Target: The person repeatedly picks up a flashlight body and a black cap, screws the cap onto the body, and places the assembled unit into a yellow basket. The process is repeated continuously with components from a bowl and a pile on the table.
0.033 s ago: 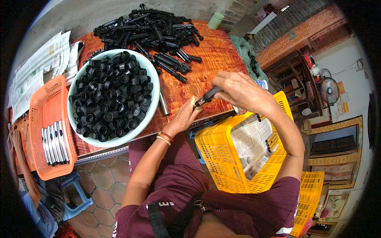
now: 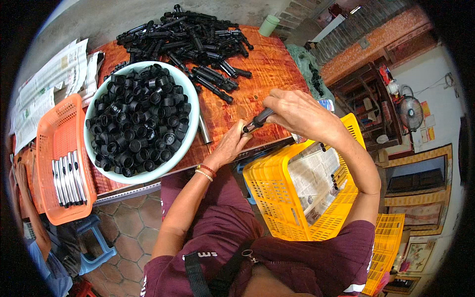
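Over the table's front edge, my left hand point(image 2: 231, 142) is closed on the lower end of a black tubular part point(image 2: 258, 121). The upper end sits in my right hand point(image 2: 297, 113), whose fingers are wrapped round it. The part slants up to the right between both hands; its ends are partly hidden by fingers. Left of my left hand, a silver metal tube point(image 2: 204, 130) lies beside a pale blue-green basin point(image 2: 194, 101) heaped with short black caps point(image 2: 141, 119). Farther back lies a pile of similar black tubular parts point(image 2: 190, 44).
An orange basket point(image 2: 62, 123) at the left holds several silver tubes point(image 2: 68, 175). A yellow crate point(image 2: 277, 218), lined with newspaper point(image 2: 316, 173), stands below my right arm. At far left, another person's arm point(image 2: 30, 190) reaches in above a blue stool point(image 2: 96, 242).
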A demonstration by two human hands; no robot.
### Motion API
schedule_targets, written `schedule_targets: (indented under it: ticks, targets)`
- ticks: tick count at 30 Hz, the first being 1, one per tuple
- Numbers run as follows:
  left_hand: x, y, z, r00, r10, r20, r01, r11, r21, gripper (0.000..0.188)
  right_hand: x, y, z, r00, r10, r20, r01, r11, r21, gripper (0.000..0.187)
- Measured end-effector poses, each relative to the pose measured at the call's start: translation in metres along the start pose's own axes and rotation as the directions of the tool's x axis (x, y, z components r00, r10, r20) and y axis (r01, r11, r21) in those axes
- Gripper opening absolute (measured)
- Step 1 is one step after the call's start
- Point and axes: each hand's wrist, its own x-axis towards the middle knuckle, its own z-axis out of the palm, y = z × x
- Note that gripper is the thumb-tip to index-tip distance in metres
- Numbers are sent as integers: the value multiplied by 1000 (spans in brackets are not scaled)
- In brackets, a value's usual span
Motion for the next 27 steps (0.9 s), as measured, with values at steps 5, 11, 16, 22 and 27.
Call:
schedule_targets:
  ticks: [5,11,16,22,27]
  targets:
    - [0,1,1,999,35,-24,-35,999,5,23,-1,3,4,994,-98,-46,97,995,-24,16]
    - [-1,-2,0,1000,18,-6,-18,1000,17,23,7,-5,-3,977,-203,58,210,963,-171,17]
    - [0,-3,3,997,56,-46,-56,998,-6,22,10,-6,1,985,-142,102,158,973,-166,10]
    - [0,-2,3,996,71,-49,-73,997,-32,21,19,-9,0,989,-125,75,140,961,-238,15]
    - [0,-5,7,992,76,-98,-77,997,-15,19,24,-15,-5,994,-53,98,71,978,-197,18]
